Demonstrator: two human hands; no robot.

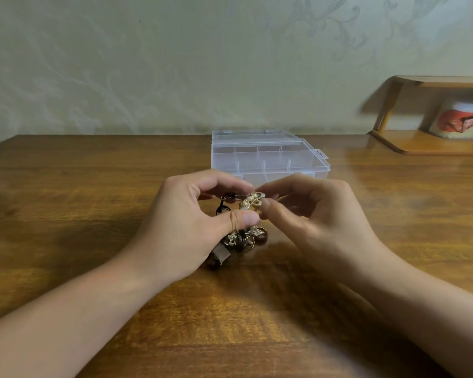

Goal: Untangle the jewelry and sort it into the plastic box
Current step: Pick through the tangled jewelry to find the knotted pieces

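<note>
Pinching from both sides, the left hand (191, 222) and right hand (317, 214) hold a tangle of jewelry (246, 214) just above the table (66, 214), close in front of the box (268, 156). At the top of the tangle sits a gold piece (250, 203), shiny and knotted in shape, caught between the right thumb and forefinger; the left thumb and curled fingers grip the same clump beside it, where a black cord (223, 205) loops out. Below the hands more of the bundle hangs or rests on the wood: small gold rings, filigree charms like leaves, a dark reddish bead, and a pale rectangular tag (221, 253) (what it is made of I cannot tell). The box is clear plastic, rectangular, split by thin dividers into compartments, with its lid (254, 136) open behind it; nothing shows inside. The table is glossy brown wood with strong grain. The right fingers cover part of the box's near edge. At far right stands a small wooden shelf (432, 144) holding a white jar (459, 120) with a red picture, against a pale patterned wall (148, 64).
</note>
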